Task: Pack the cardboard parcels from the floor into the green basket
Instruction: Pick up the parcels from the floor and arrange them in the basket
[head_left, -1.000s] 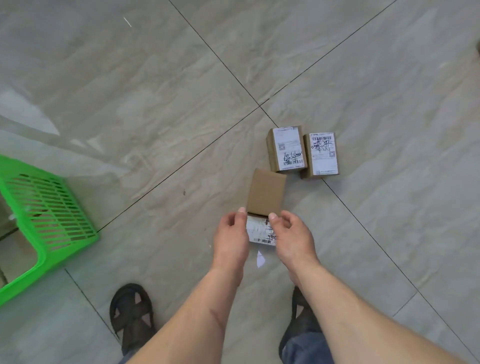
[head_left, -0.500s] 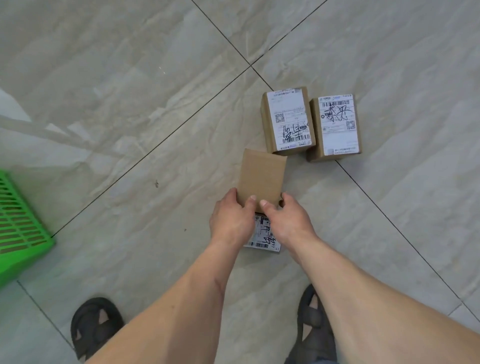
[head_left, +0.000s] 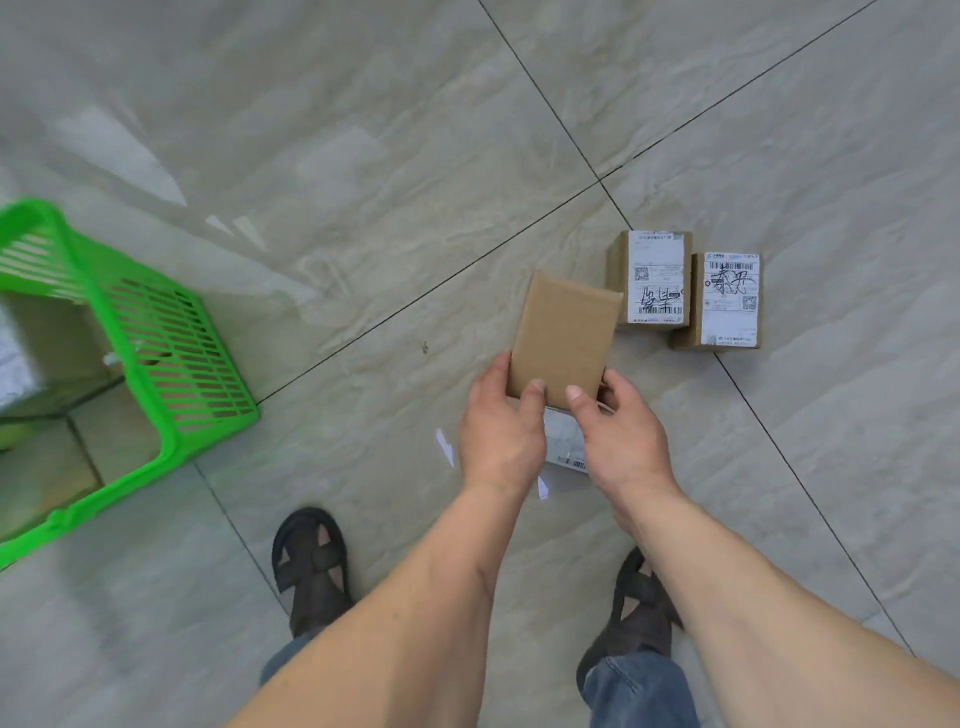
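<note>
Cardboard parcel held above the floor between our hands: left hand and right hand both pinching its near end. Green basket well apart, left.

Floor is glossy grey stone-look tile, pretty reflective. The held parcel is plain matt brown cardboard, the two parcels behind it carry smooth white paper labels. Green basket looks like slotted shiny plastic.

Grey tiled floor – two labelled parcels side by side, green basket, sandalled feet
</note>
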